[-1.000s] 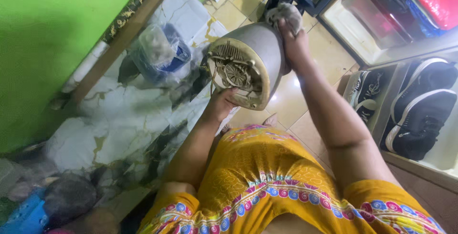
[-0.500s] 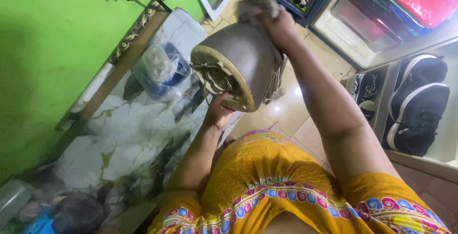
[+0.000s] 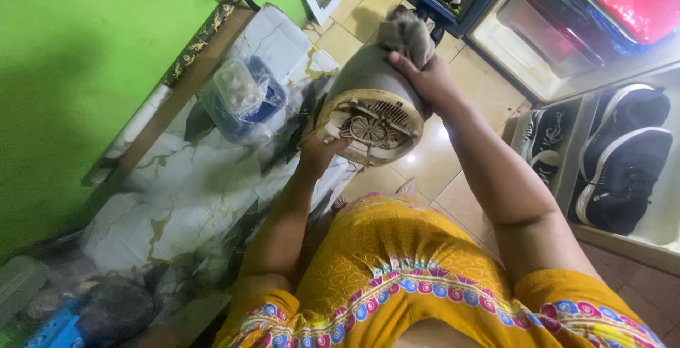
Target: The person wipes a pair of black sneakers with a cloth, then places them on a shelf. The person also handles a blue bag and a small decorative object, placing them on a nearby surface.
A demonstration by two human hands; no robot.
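Note:
I hold a grey, rounded appliance body (image 3: 368, 82) up in front of me, its cream-coloured vented underside (image 3: 370, 128) turned toward the camera. My left hand (image 3: 319, 151) grips the lower rim of that underside. My right hand (image 3: 425, 79) presses a grey cloth (image 3: 406, 34) against the upper side of the body. My arms reach out over my yellow patterned garment (image 3: 397, 277).
A marble-patterned counter (image 3: 184, 192) runs along the green wall on the left, with a plastic-wrapped blue and white object (image 3: 244, 96) on it. Dark items lie at its near end (image 3: 106, 309). Black and white sneakers (image 3: 623, 156) sit in a shelf on the right. Beige floor tiles lie below.
The appliance has turned so its vented underside faces me more squarely. My right hand with the cloth has slid from the top to the body's right side.

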